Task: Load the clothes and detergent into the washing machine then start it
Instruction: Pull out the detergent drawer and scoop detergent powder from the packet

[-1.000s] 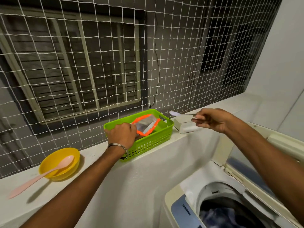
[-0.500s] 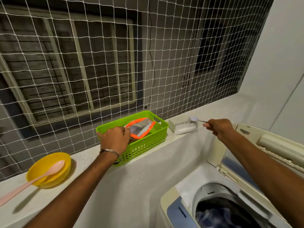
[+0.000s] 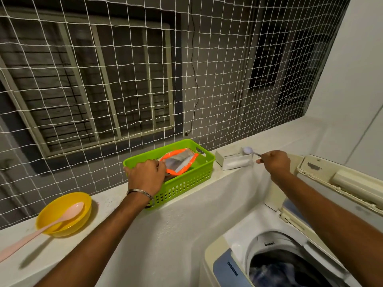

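An orange and silver detergent pouch (image 3: 178,163) lies in a green basket (image 3: 187,180) on the white ledge. My left hand (image 3: 146,175) grips the pouch's near end at the basket's left rim. My right hand (image 3: 274,162) holds a small spoon (image 3: 249,151) by its handle, its bowl carrying white powder above a white detergent tray (image 3: 233,161) that rests on the ledge right of the basket. At the bottom right, the top-loading washing machine (image 3: 223,266) stands with its lid (image 3: 339,184) raised, and dark clothes (image 3: 281,272) lie in the drum.
A yellow bowl (image 3: 64,214) with a pink spoon (image 3: 41,229) resting in it sits on the ledge (image 3: 116,201) at the left. White netting (image 3: 186,69) closes off the opening behind the ledge. A wall rises on the right.
My right hand has set the white tray down on the ledge and drawn back to the right, now holding only the spoon over it. My left hand stays on the pouch.
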Action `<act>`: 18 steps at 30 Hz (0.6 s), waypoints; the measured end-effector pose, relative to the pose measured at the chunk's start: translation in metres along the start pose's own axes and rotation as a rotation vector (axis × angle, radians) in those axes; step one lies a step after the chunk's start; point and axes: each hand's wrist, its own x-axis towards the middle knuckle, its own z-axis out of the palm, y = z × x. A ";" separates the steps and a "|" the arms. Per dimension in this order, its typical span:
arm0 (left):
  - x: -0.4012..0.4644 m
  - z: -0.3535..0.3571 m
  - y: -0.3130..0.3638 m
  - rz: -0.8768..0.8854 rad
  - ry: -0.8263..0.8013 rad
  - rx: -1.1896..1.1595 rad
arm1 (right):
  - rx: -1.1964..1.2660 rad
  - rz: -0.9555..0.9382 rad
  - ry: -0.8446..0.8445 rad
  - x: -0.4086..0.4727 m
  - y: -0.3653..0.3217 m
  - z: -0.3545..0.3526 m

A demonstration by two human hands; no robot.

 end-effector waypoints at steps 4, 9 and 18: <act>0.000 0.001 0.000 0.005 0.008 -0.001 | -0.154 -0.192 0.023 0.002 0.002 0.005; 0.003 0.002 -0.002 0.000 0.010 0.006 | -0.413 -0.427 0.073 0.004 0.009 0.009; 0.001 -0.001 0.000 0.007 0.019 0.000 | -0.854 -0.813 0.171 0.002 0.013 0.008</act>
